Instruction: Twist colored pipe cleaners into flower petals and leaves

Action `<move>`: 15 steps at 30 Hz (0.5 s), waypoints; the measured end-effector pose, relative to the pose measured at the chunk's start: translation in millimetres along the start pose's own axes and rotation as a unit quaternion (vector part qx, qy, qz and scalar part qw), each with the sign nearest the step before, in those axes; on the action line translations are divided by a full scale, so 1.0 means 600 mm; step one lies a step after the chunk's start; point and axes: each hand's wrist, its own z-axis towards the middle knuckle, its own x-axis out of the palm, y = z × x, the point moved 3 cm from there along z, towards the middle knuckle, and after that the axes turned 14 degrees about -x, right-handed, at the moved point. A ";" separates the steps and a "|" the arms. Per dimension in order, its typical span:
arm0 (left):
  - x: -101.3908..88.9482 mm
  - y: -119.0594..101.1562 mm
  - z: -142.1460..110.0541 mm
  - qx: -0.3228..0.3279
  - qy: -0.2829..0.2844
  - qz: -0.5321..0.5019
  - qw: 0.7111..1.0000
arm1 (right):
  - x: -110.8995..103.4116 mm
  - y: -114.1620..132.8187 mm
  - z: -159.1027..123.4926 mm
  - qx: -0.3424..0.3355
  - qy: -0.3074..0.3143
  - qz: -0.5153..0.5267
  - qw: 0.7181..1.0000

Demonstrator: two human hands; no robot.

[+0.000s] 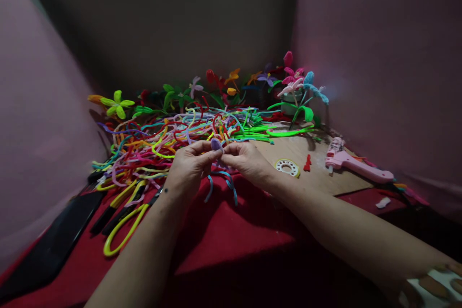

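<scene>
A small purple chenille-stem loop [215, 144] is held up between the two hands, just above the near edge of a heaped tangle of multicoloured pipe cleaners [180, 127]. Its rounded end points to about 11 o'clock, away from the wearer, and its long axis runs from there toward 5 o'clock, where fingertips hide the lower end. The left hand [187, 166] grasps it between thumb and forefinger from the 8 o'clock side; the right hand [245, 156] has thumb and fingertips pinched together at its lower end from 4 o'clock, though exactly what they grip is too small to tell.

In my judgement, this pinch goes best with the left thumb steadying the base while the right works close to it, pressing lightly so the fuzzy pile stays round and the loop's tip stays in line.

At 6 o'clock, light blue pipe-cleaner ends [234, 190] hang below the hands; whether they join the loop is hidden. Toward 3 to 4 o'clock are a white perforated ring [288, 168], a small red piece [307, 163] and, farther out, a pink glue gun [361, 166]. Near 8 o'clock lies a yellow looped handle [109, 252]. A yellow-green flower [117, 104] stands toward 10, blue flowers [315, 89] toward 2.
</scene>
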 end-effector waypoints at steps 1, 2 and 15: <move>-0.001 0.001 0.000 0.003 0.001 -0.013 1.000 | -0.001 0.001 -0.001 -0.005 0.002 0.002 1.000; -0.002 0.001 0.000 0.002 0.004 -0.020 1.000 | -0.001 0.002 -0.001 -0.009 0.005 0.007 1.000; 0.023 -0.017 -0.021 0.283 -0.186 0.205 0.918 | 0.004 -0.009 -0.003 0.073 -0.002 0.117 0.990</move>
